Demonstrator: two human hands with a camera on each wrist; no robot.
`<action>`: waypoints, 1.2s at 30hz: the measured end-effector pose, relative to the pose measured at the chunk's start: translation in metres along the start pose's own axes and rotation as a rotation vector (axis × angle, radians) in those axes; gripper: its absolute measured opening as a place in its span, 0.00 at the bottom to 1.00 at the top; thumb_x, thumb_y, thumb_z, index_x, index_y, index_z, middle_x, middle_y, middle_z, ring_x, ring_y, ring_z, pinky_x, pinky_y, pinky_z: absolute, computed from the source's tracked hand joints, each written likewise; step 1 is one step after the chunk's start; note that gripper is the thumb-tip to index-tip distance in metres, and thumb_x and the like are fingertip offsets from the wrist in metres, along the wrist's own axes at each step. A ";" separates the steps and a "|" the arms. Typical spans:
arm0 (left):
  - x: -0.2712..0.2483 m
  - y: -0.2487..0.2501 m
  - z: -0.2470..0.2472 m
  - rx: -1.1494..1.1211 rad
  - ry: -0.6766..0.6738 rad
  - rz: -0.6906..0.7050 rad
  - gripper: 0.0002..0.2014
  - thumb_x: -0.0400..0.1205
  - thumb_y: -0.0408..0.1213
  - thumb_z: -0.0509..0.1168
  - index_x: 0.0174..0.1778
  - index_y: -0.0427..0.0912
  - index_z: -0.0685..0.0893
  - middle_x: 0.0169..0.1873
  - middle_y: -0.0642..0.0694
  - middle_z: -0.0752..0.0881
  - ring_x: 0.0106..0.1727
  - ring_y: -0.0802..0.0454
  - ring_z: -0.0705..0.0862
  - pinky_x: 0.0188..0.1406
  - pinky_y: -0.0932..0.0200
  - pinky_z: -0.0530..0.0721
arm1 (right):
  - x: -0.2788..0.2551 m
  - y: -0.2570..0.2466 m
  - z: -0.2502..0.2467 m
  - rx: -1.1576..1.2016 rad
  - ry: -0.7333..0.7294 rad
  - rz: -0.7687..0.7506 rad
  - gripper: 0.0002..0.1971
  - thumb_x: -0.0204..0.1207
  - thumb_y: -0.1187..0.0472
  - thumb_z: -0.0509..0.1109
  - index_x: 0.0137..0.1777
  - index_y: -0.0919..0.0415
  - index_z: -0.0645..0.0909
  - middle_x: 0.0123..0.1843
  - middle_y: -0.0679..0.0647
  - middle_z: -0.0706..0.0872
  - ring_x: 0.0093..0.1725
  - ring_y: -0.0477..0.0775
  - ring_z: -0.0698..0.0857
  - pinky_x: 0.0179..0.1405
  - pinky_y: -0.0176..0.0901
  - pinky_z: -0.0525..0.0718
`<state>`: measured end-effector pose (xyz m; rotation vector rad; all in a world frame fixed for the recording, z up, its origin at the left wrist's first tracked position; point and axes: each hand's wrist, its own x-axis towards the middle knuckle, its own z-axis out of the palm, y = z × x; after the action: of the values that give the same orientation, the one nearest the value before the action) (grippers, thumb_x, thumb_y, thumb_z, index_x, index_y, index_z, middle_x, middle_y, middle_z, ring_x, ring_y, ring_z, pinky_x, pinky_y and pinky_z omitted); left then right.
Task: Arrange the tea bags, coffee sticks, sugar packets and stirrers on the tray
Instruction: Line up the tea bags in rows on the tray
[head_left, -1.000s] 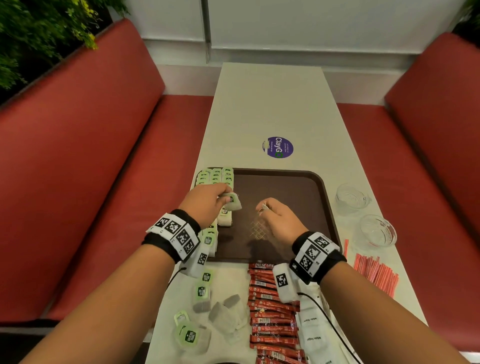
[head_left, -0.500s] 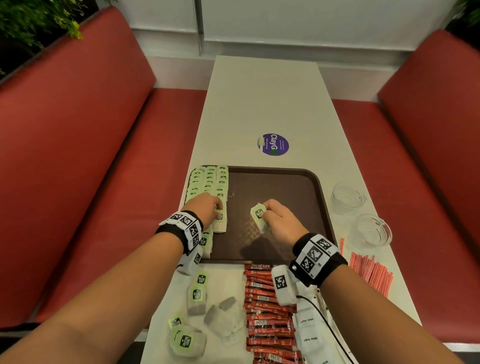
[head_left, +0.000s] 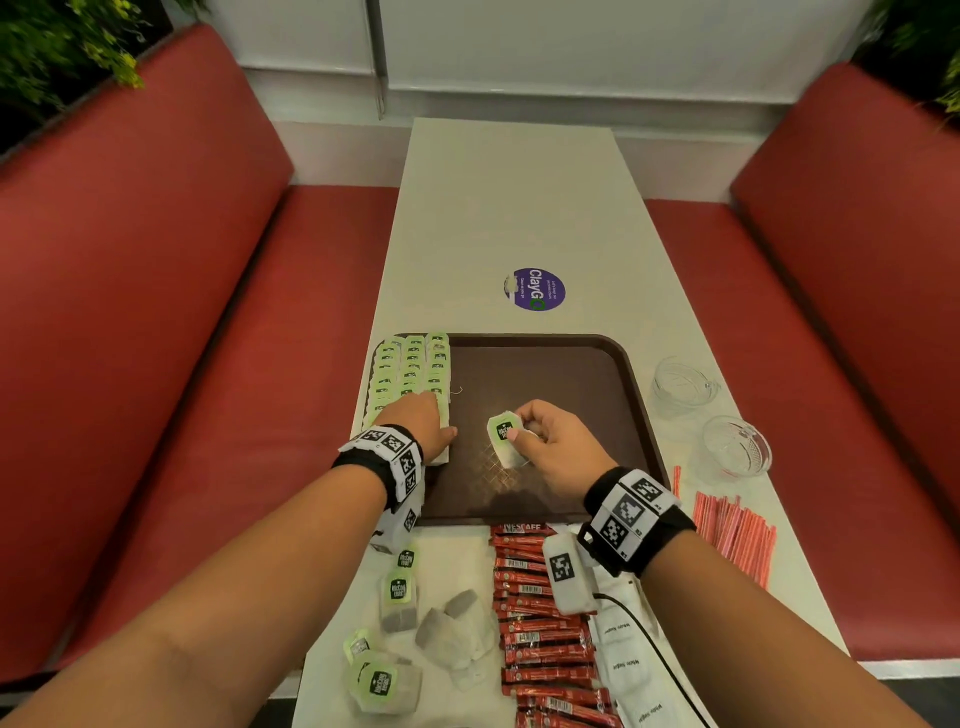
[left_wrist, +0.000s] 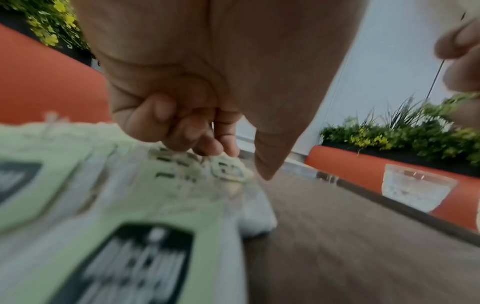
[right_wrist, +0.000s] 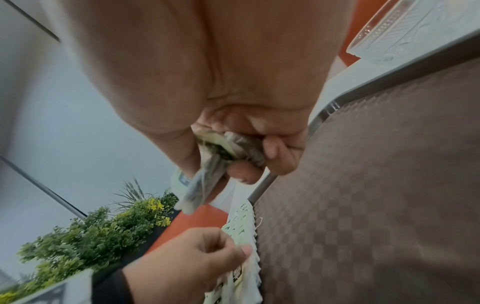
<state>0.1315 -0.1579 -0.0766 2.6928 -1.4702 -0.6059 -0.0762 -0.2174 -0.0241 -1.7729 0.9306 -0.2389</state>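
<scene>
A brown tray lies mid-table, with rows of green-tagged tea bags along its left side. My left hand sits at the near end of those rows. Its fingers are curled with the tips touching the tea bags, and the thumb stands apart. My right hand hovers over the tray's middle and pinches one tea bag, which hangs from the fingers as a crumpled tea bag. Loose tea bags, red coffee sticks, white sugar packets and red stirrers lie on the near table.
Two clear glass bowls stand right of the tray. A purple sticker marks the table beyond it. Red bench seats flank the narrow table on both sides. The tray's right half shows bare brown surface.
My left hand set its tea bag into the rows and now rests there. My right hand has lifted a tea bag over the tray's middle and turned its green tag up.
</scene>
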 end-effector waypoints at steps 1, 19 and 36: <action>-0.004 0.001 -0.006 -0.053 0.027 0.023 0.18 0.83 0.57 0.63 0.56 0.46 0.78 0.48 0.47 0.84 0.48 0.46 0.83 0.45 0.51 0.81 | 0.000 0.000 0.000 -0.007 0.001 -0.005 0.02 0.85 0.57 0.68 0.53 0.54 0.81 0.50 0.50 0.91 0.52 0.55 0.90 0.56 0.54 0.88; -0.071 0.009 -0.049 -0.419 0.190 0.414 0.03 0.85 0.44 0.67 0.50 0.54 0.87 0.31 0.59 0.81 0.34 0.63 0.78 0.33 0.69 0.69 | 0.004 -0.020 0.020 0.007 -0.030 -0.124 0.06 0.81 0.57 0.73 0.52 0.55 0.79 0.44 0.53 0.92 0.44 0.53 0.89 0.49 0.47 0.85; -0.066 -0.004 -0.025 -0.678 0.215 0.274 0.03 0.84 0.44 0.68 0.45 0.58 0.85 0.35 0.55 0.86 0.36 0.55 0.82 0.40 0.59 0.81 | 0.004 -0.003 0.008 -0.061 -0.097 0.026 0.12 0.79 0.69 0.68 0.57 0.52 0.81 0.51 0.50 0.90 0.38 0.49 0.89 0.35 0.40 0.88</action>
<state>0.1108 -0.1060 -0.0329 1.9380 -1.2504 -0.6279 -0.0683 -0.2141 -0.0258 -1.8108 0.8987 -0.1075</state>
